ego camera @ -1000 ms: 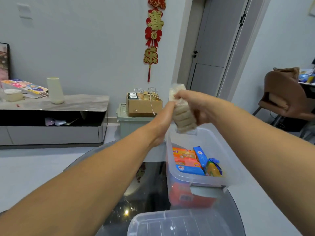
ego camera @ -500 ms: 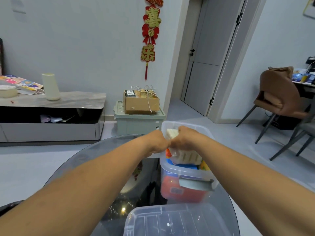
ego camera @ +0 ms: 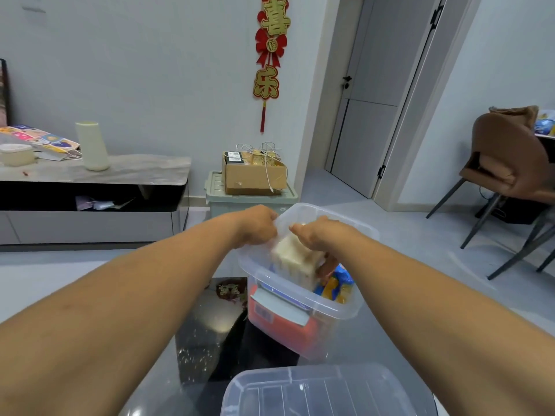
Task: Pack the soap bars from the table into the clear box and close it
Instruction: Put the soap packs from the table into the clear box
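A clear plastic box (ego camera: pixel 339 310) stands on the dark glass table (ego camera: pixel 207 334), with orange, blue and yellow soap packs (ego camera: pixel 335 283) inside. A pale cream wrapped soap pack (ego camera: pixel 292 259) sits upright in the box's left part. My right hand (ego camera: pixel 315 235) grips its top from the right. My left hand (ego camera: pixel 258 225) pinches the wrapper at the box's left rim. The box's clear lid (ego camera: pixel 318 391) lies flat on the table in front of the box.
A green bin with a cardboard box (ego camera: pixel 252 175) on it stands on the floor behind the table. A low cabinet (ego camera: pixel 90 193) runs along the left wall. A brown chair (ego camera: pixel 507 166) is at the right, a grey door (ego camera: pixel 378 94) beyond.
Both hands have come down with the cream soap pack, from above the box into it. The camera has tilted down a little.
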The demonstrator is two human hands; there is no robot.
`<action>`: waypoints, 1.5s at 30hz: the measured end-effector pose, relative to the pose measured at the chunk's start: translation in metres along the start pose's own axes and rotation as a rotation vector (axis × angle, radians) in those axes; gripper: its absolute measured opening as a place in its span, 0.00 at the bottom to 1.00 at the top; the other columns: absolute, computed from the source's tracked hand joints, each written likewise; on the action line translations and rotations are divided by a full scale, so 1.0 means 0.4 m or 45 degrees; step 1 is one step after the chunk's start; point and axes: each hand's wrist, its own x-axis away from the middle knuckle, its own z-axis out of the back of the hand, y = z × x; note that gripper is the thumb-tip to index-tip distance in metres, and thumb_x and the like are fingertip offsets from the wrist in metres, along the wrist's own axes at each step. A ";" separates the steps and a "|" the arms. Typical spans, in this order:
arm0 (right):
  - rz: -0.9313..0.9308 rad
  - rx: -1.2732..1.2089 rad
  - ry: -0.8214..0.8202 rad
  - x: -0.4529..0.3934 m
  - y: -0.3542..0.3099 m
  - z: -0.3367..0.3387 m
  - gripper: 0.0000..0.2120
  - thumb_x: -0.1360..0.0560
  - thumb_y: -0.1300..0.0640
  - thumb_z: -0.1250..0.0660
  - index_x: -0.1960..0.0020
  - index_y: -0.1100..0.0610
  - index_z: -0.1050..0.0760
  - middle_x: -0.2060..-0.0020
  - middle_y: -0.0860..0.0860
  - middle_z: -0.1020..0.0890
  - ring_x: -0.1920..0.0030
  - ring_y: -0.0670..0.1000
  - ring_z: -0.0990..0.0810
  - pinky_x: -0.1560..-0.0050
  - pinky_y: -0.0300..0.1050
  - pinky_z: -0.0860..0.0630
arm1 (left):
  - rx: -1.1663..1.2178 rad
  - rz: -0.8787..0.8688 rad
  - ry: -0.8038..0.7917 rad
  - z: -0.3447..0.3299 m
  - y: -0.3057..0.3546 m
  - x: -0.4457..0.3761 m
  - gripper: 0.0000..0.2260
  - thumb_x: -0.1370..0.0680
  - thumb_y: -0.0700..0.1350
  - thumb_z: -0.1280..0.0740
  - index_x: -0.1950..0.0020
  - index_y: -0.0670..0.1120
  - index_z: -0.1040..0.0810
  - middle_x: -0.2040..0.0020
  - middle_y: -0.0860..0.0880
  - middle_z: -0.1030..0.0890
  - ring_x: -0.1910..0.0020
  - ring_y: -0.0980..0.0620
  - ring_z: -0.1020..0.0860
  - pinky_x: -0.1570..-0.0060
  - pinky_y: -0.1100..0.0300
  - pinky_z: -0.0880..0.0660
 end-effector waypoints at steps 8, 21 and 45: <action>0.362 0.356 0.051 -0.009 0.004 0.044 0.13 0.20 0.60 0.41 0.54 0.66 0.20 0.63 0.58 0.15 0.69 0.56 0.16 0.58 0.48 0.16 | -0.544 -0.165 0.003 0.058 -0.010 -0.032 0.20 0.19 0.40 0.36 0.27 0.50 0.27 0.36 0.46 0.21 0.38 0.45 0.23 0.35 0.51 0.28; 0.710 0.138 0.244 0.003 0.063 0.032 0.04 0.26 0.53 0.25 0.55 0.53 0.17 0.58 0.48 0.17 0.55 0.52 0.19 0.52 0.49 0.19 | -0.645 -0.353 0.065 0.053 -0.034 -0.001 0.21 0.18 0.40 0.37 0.27 0.54 0.28 0.30 0.47 0.23 0.32 0.46 0.26 0.32 0.50 0.29; 0.998 -0.048 0.214 0.265 0.134 -0.007 0.09 0.21 0.51 0.31 0.45 0.54 0.16 0.51 0.49 0.15 0.50 0.50 0.19 0.53 0.43 0.26 | -0.164 0.233 0.513 -0.018 -0.066 0.361 0.18 0.19 0.35 0.40 0.29 0.39 0.29 0.34 0.36 0.25 0.38 0.37 0.25 0.41 0.48 0.25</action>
